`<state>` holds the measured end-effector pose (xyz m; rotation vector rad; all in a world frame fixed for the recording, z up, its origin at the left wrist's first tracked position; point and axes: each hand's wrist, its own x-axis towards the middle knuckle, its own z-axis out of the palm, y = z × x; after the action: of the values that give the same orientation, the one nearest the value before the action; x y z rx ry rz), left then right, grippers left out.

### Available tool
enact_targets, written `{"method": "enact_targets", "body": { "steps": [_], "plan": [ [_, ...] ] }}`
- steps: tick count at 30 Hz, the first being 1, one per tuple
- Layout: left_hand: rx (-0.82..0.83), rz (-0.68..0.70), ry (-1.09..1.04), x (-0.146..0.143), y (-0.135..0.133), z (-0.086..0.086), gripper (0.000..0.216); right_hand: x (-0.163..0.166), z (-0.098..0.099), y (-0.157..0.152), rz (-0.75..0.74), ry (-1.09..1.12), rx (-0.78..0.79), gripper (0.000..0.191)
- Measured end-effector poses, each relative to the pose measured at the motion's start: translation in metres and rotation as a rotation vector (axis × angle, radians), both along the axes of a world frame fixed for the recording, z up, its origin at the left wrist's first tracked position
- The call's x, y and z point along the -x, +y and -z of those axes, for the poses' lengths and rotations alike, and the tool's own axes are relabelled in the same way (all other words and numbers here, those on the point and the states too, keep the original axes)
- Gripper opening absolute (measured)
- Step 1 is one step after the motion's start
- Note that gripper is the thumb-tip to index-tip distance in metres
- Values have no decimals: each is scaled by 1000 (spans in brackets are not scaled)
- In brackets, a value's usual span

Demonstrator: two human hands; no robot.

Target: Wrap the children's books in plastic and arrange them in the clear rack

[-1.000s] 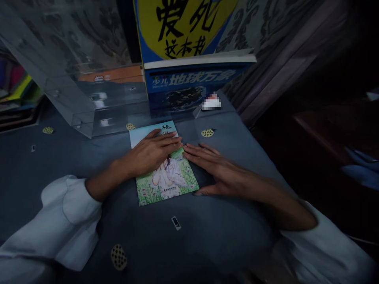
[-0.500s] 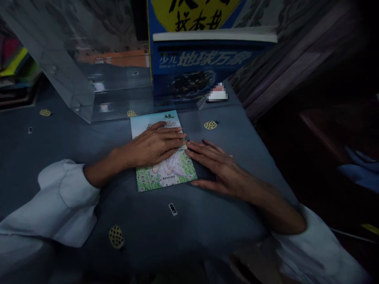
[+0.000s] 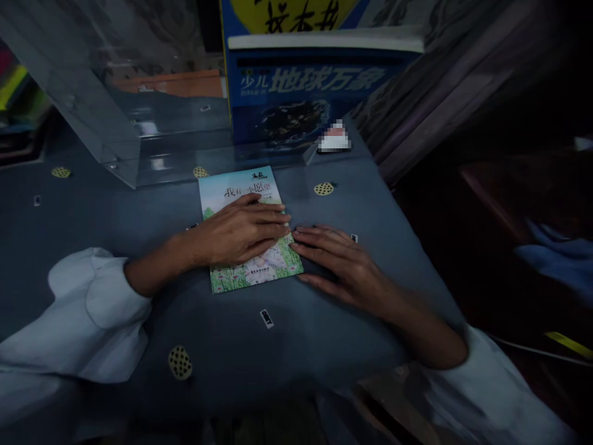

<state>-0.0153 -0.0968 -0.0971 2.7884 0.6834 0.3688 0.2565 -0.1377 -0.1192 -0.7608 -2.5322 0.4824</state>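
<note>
A thin picture book (image 3: 252, 278) lies closed on the table, its cover blue at the top and green with flowers below. Flat across the middle of that cover rests my left hand (image 3: 241, 232), fingers stretched out toward the right edge and hiding part of the picture. My right hand (image 3: 340, 259) lies on the tablecloth just right of the book. Its fingers are extended, with the tips at the book's right edge, and it holds nothing.
A clear acrylic stand (image 3: 125, 154) is at the back, with a blue book (image 3: 287, 102) upright in it and a taller blue-and-yellow book (image 3: 296, 15) behind. The grey tablecloth (image 3: 222, 346) ends at the right, beside a curtain (image 3: 430, 105). Colourful items (image 3: 23, 93) sit at far left.
The whole view has shifted slightly. My left hand sits a little lower on the cover, showing more of the title. My right hand remains beside the book's right edge.
</note>
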Motion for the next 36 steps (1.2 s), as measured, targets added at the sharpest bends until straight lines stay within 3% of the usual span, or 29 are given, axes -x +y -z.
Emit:
{"method": "enact_targets", "body": {
  "steps": [20, 29, 36],
  "plan": [
    [46, 56, 55, -4, -19, -11, 38, 3, -2, -4, 5, 167, 0, 20],
    [62, -34, 91, -10, -45, -10, 41, 4, 9, -4, -17, 214, -105, 19],
    [31, -73, 63, -12, -64, -8, 48, 7, 7, -5, -80, 258, -144, 17]
  ]
}}
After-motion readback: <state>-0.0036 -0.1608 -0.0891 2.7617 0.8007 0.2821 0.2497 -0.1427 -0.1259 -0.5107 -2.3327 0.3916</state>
